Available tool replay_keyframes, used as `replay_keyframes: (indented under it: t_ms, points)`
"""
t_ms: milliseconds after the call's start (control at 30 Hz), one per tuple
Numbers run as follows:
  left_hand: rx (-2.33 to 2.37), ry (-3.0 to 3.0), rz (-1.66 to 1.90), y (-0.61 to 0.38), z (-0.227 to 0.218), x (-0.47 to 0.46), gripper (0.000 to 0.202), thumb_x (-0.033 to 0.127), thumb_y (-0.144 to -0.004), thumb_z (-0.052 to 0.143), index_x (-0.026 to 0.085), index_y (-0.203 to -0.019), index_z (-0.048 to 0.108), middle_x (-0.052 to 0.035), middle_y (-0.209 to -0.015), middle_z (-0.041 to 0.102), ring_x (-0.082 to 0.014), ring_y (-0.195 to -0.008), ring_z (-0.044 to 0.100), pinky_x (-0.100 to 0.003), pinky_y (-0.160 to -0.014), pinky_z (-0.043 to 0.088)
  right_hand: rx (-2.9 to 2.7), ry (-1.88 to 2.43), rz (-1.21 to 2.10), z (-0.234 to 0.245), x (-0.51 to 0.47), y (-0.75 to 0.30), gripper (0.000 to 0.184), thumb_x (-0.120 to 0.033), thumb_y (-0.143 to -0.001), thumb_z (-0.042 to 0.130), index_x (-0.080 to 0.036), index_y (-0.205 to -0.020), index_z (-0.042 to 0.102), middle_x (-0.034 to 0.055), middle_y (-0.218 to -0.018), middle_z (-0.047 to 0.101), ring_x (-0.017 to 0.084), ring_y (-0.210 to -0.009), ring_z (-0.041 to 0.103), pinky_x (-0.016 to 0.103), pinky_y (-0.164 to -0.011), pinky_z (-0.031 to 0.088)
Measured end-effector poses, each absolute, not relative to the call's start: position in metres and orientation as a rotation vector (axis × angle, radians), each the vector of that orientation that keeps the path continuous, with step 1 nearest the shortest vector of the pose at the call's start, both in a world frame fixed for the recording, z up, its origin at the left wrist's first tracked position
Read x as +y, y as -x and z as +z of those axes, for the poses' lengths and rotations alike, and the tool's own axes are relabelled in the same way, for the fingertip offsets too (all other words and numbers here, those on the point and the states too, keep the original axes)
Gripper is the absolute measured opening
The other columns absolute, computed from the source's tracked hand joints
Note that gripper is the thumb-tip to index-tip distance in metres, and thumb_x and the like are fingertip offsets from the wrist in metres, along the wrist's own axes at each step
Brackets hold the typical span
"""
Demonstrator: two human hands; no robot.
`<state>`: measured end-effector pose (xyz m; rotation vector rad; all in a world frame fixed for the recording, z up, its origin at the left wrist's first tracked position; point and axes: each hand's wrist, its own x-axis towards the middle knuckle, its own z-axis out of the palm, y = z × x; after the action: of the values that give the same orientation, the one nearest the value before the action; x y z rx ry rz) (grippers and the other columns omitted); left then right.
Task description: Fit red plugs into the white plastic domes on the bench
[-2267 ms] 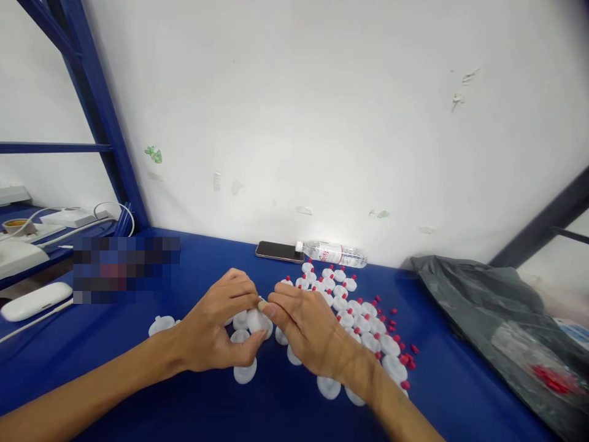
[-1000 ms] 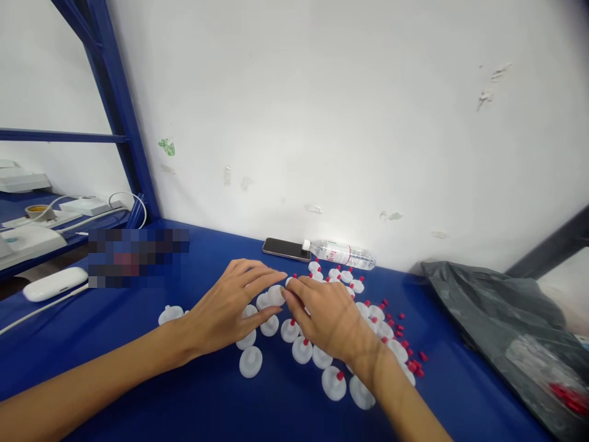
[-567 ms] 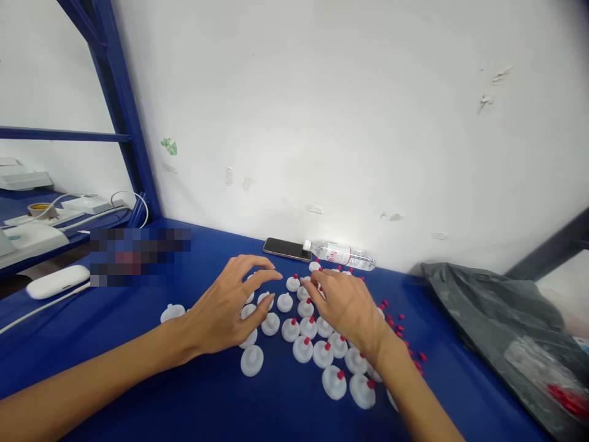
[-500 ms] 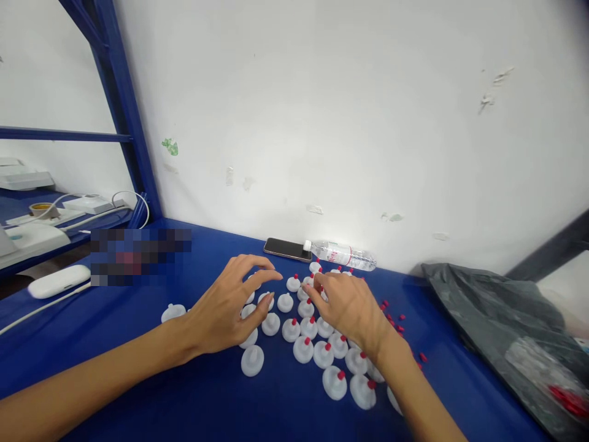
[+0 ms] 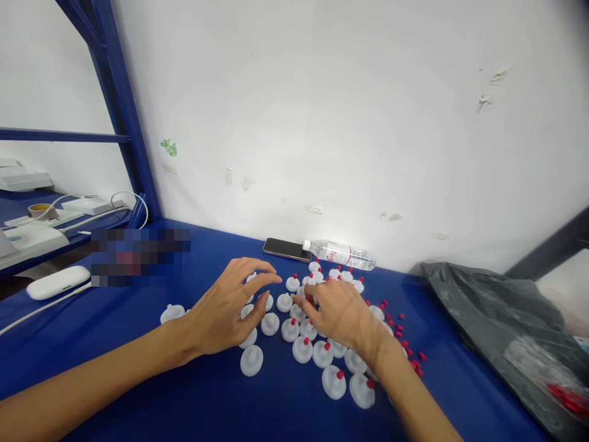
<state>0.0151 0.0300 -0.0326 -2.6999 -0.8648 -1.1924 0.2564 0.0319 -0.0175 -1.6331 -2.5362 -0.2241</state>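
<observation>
My left hand hovers on the left over several white nozzle caps, its thumb and fingers curved and spread with nothing between them. A white nozzle cap without a red tip stands between my two hands. My right hand reaches in from the right with bent fingers, thumb and index drawn together beside that cap. Whatever its fingertips may hold is hidden. Around and under this hand stand many white nozzle caps with red tips. Another bare white nozzle cap lies nearer the front.
Loose red tips are scattered right of my right forearm. Along the wall lie a black phone and a clear plastic bottle. A dark grey bag takes up the right side. A white device with a cable lies at left.
My right hand has moved a little left and down, towards the bare cap in the middle, uncovering red-tipped caps behind it. My left hand has hardly moved.
</observation>
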Motion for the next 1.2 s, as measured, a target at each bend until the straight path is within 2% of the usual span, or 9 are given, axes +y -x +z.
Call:
replay_keyframes:
  t_ms: [100,267,467,667,733,900,1033,1133,1200]
  points:
    - [-0.860,2.693,-1.208,-0.015,-0.033,0.031,0.031,0.008,-0.097,0.049,0.021,-0.125,0.057,-0.0098,-0.122,0.061,-0.0243,-0.111,0.057,-0.045,-0.097,0.045,-2.539,1.623,-0.263,-0.018,0.032,-0.256,0.044,-0.041,-0.104,0.038,-0.023,-0.074,0.065,0.0009,-0.065,0.070,0.017,-0.060,0.062,0.032,-0.056,0.022]
    - [-0.824,2.692,-1.236,-0.017,-0.033,0.032,0.034,0.006,-0.096,0.050,0.021,-0.126,0.057,-0.0100,-0.123,0.062,-0.0244,-0.115,0.057,-0.045,-0.098,0.046,-2.540,1.608,-0.183,-0.018,0.030,-0.256,0.051,-0.054,-0.103,0.039,-0.024,-0.069,0.064,0.0003,-0.061,0.067,0.017,-0.060,0.061,0.031,-0.057,0.024]
    - [-0.798,2.681,-1.256,-0.016,-0.035,0.032,0.035,0.006,-0.095,0.051,0.022,-0.125,0.058,-0.0096,-0.121,0.064,-0.0246,-0.113,0.059,-0.046,-0.097,0.048,-2.581,1.603,-0.315,-0.021,0.031,-0.256,0.042,-0.032,-0.103,0.039,-0.022,-0.073,0.066,0.0018,-0.068,0.072,0.016,-0.059,0.062,0.033,-0.057,0.021]
    - [-0.816,2.673,-1.249,-0.016,-0.033,0.031,0.034,0.006,-0.095,0.051,0.022,-0.123,0.059,-0.0095,-0.118,0.067,-0.0250,-0.112,0.061,-0.046,-0.096,0.051,-2.572,1.599,-0.263,-0.017,0.027,-0.251,0.055,-0.054,-0.104,0.037,-0.022,-0.069,0.065,0.0014,-0.061,0.068,0.017,-0.059,0.063,0.032,-0.057,0.023]
    - [-0.823,2.684,-1.233,-0.016,-0.032,0.031,0.034,0.004,-0.094,0.051,0.021,-0.122,0.059,-0.0100,-0.118,0.067,-0.0247,-0.112,0.061,-0.046,-0.097,0.050,-2.578,1.586,-0.238,-0.016,0.026,-0.250,0.054,-0.056,-0.103,0.040,-0.022,-0.068,0.064,0.0012,-0.061,0.068,0.017,-0.060,0.063,0.032,-0.057,0.024]
    - [-0.820,2.699,-1.227,-0.017,-0.030,0.030,0.033,0.004,-0.094,0.051,0.020,-0.122,0.059,-0.0103,-0.118,0.066,-0.0246,-0.112,0.060,-0.045,-0.097,0.049,-2.582,1.607,-0.221,-0.014,0.030,-0.253,0.040,-0.039,-0.102,0.045,-0.022,-0.070,0.063,0.0012,-0.065,0.068,0.016,-0.058,0.059,0.032,-0.056,0.023]
    - [-0.802,2.704,-1.190,-0.017,-0.028,0.029,0.030,0.016,-0.096,0.059,0.020,-0.125,0.058,-0.0110,-0.120,0.066,-0.0278,-0.118,0.057,-0.050,-0.100,0.047,-2.444,1.492,-0.057,-0.008,0.027,-0.248,0.044,-0.037,-0.104,0.039,-0.022,-0.066,0.055,-0.0023,-0.059,0.060,0.013,-0.055,0.052,0.031,-0.058,0.027]
    - [-0.817,2.722,-1.130,-0.017,-0.028,0.028,0.047,0.036,-0.090,0.073,0.017,-0.131,0.057,-0.0132,-0.122,0.067,-0.0322,-0.120,0.056,-0.053,-0.101,0.045,-2.367,1.339,0.169,-0.004,0.017,-0.238,0.042,-0.039,-0.106,0.035,-0.024,-0.071,0.054,-0.0022,-0.064,0.060,0.015,-0.059,0.054,0.030,-0.062,0.035]
    - [-0.843,2.734,-1.105,-0.017,-0.029,0.029,0.050,0.037,-0.089,0.076,0.016,-0.130,0.058,-0.0123,-0.115,0.070,-0.0309,-0.113,0.060,-0.052,-0.099,0.046,-2.350,1.274,0.274,-0.002,0.011,-0.231,0.040,-0.037,-0.106,0.034,-0.025,-0.075,0.055,-0.0006,-0.069,0.063,0.016,-0.064,0.057,0.031,-0.065,0.039]
